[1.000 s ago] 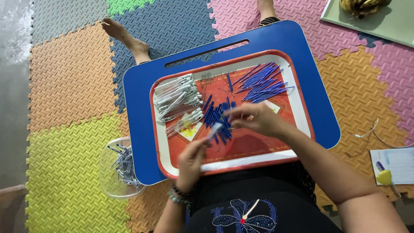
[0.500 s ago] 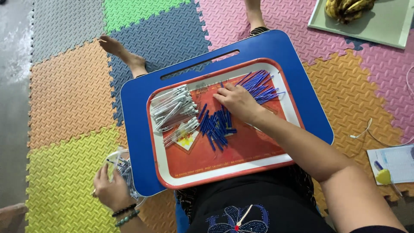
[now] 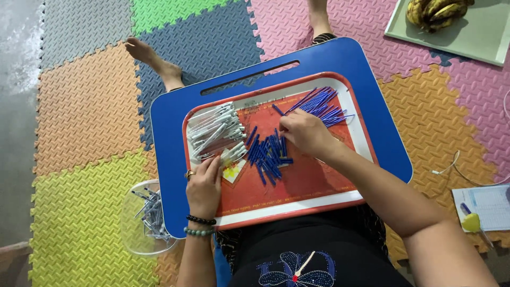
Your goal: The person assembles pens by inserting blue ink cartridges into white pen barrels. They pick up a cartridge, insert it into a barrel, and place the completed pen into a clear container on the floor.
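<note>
A red tray with a white rim (image 3: pixel 297 199) lies on a blue lap desk (image 3: pixel 170 133) across my legs. It holds a heap of clear pen barrels (image 3: pixel 215 126), a heap of short blue caps (image 3: pixel 265 154) and a bundle of thin blue refills (image 3: pixel 319 101). My left hand (image 3: pixel 204 186) rests on the tray's left edge, fingers stretched toward the nearest clear barrels. My right hand (image 3: pixel 304 134) is curled with its fingertips down between the blue caps and the refills; whether it pinches a piece is hidden.
A clear plastic tub (image 3: pixel 146 218) with several pens sits on the foam mat left of the desk. My bare foot (image 3: pixel 154 61) lies beyond the desk. A green tray with bananas (image 3: pixel 467 32) is at far right; paper (image 3: pixel 486 204) and a cable (image 3: pixel 451 165) lie at right.
My left hand came back from the clear tub beside the desk to the tray's left edge. My right hand shifted left from the refill bundle toward the blue caps.
</note>
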